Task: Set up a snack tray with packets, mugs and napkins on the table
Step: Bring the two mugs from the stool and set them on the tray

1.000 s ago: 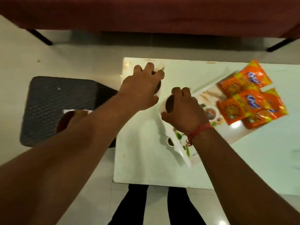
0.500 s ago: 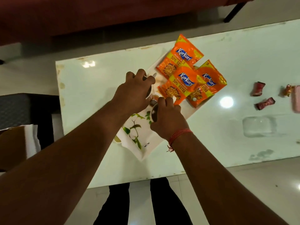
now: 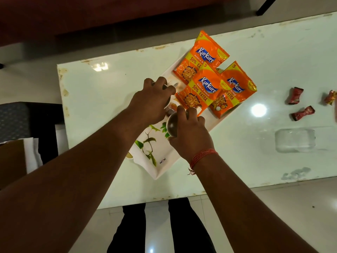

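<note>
A white tray (image 3: 156, 167) printed with green leaves lies at an angle on the pale table (image 3: 102, 95). Three orange Kurkure packets (image 3: 202, 92) overlap on the tray's far end. My left hand (image 3: 151, 103) grips one mug from above; only its white rim (image 3: 168, 104) shows under the fingers. Beside it, my right hand (image 3: 189, 134) holds a second mug (image 3: 172, 126) with a dark inside. Both mugs are over the tray's middle, close together. Whether they rest on the tray is hidden.
Three red wrapped sweets (image 3: 295, 95) lie on the table's right part, near a clear plastic lid or box (image 3: 294, 140). White napkins (image 3: 32, 154) sit on a brown surface at the left. A dark stool (image 3: 14, 121) stands left of the table; a red sofa (image 3: 91, 13) is beyond.
Both hands carried the mugs from the table's left end to the middle of the tray. The view swung right, bringing the sweets into sight.
</note>
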### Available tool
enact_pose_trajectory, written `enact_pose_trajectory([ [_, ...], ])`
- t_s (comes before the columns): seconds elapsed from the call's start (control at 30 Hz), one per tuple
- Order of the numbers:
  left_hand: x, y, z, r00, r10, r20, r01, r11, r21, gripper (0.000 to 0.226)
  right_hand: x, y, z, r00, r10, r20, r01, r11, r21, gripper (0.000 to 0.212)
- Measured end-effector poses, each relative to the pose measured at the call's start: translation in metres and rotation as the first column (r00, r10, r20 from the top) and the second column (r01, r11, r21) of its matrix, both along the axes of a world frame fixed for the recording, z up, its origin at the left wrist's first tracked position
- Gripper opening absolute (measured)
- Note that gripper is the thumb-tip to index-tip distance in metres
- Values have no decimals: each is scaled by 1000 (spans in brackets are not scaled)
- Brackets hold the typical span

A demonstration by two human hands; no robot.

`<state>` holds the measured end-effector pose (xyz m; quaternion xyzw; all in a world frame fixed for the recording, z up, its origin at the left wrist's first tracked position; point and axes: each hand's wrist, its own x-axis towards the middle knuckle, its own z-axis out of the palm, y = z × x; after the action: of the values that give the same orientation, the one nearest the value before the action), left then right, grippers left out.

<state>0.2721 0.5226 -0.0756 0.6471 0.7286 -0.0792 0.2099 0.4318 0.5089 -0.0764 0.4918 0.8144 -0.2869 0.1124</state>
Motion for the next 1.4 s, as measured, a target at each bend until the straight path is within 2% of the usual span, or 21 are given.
enact_pose_trajectory([
  [0.27,-2,4,0,998,-60,-36,59,997,-48,67,5,5,1,996,79,26,-79,997,-16,96],
  [0.6,2,4,-1,995,-67,-70,64,997,-50,70,5,5,-1,1000,-2,12,2,1000,4,96],
  [1.0,-2,5,-7,989,-120,-91,114,991,-67,73,5,6,0,1000,7,7,-7,1000,-7,99],
  [1.23,-8,7,0,995,-95,31,98,986,-134,90,3,3,11,999,5,31,-4,1000,-3,111],
  [1.4,-13,-12,14,997,-16,70,12,998,56,91,9,-4,36,996,-82,-35,85,993,85,100],
])
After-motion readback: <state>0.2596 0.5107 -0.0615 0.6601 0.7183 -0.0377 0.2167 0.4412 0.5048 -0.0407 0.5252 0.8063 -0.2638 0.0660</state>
